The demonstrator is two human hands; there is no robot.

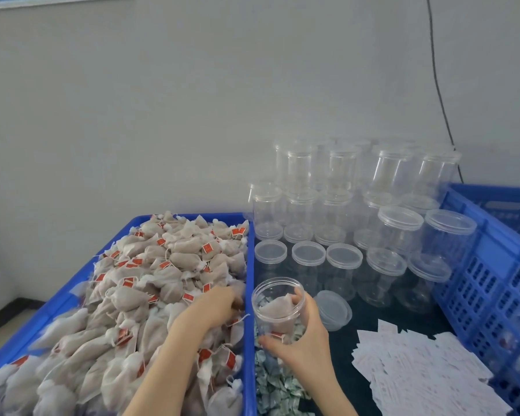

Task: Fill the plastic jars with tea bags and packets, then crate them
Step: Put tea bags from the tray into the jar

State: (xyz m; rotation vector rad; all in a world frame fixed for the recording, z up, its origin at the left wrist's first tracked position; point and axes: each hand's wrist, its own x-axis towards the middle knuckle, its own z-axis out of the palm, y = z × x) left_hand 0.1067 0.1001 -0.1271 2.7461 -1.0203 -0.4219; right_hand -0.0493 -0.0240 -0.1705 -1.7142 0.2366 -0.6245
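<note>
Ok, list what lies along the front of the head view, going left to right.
Blue plastic tray heaped with tea bags → left hand in the heap → open clear plastic jar in the right hand's grip → loose clear lid → spread of white paper packets → blue slotted plastic crate.

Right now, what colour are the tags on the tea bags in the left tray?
Red, seen clearly in the head view on the tea bags.

Single head cam, wide-angle, looking forward and down from just above the counter (373, 325). It's sitting close: forearms are entering from the bottom edge, tray (249, 265) filling lower left, crate (478, 265) clipping the right edge. Wall (162, 115) is taking up the top half. No second view.
</note>
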